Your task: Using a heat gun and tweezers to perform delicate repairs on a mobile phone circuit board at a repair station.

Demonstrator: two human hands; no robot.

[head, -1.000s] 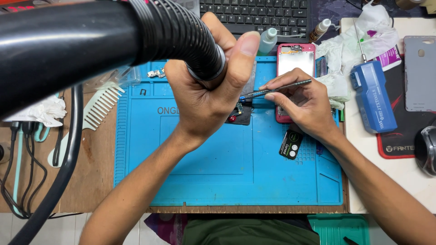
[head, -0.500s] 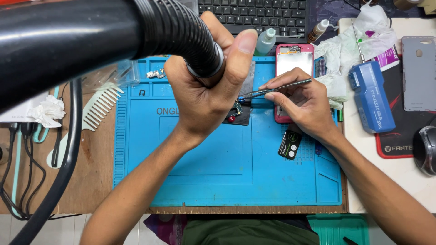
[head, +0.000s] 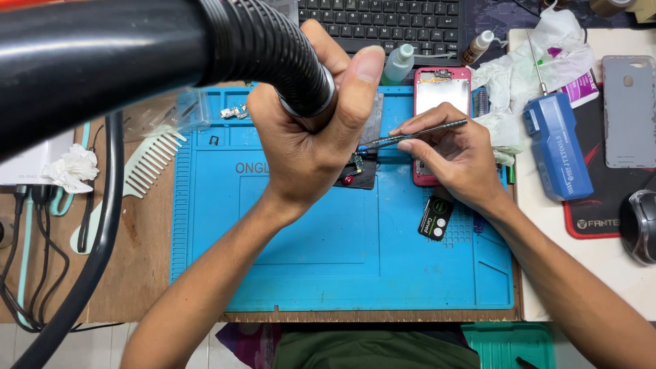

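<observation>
My left hand [head: 311, 140] grips the end of a thick black ribbed hose [head: 260, 48], its nozzle pointing down at a small circuit board [head: 357, 169] on the blue work mat [head: 307, 260]. My right hand [head: 454, 157] holds thin metal tweezers [head: 417, 133], and their tips reach the board just right of my left hand. A pink phone frame [head: 442, 92] lies partly under my right hand. A small black camera-cover part [head: 435, 219] rests on the mat below my right wrist.
A black keyboard [head: 396, 20] lies at the back. A blue tool case [head: 557, 147], crumpled tissue [head: 529, 65] and a grey phone back [head: 629, 113] are at the right. A white comb [head: 147, 164], cables [head: 27, 260] and small bottles [head: 398, 65] are nearby.
</observation>
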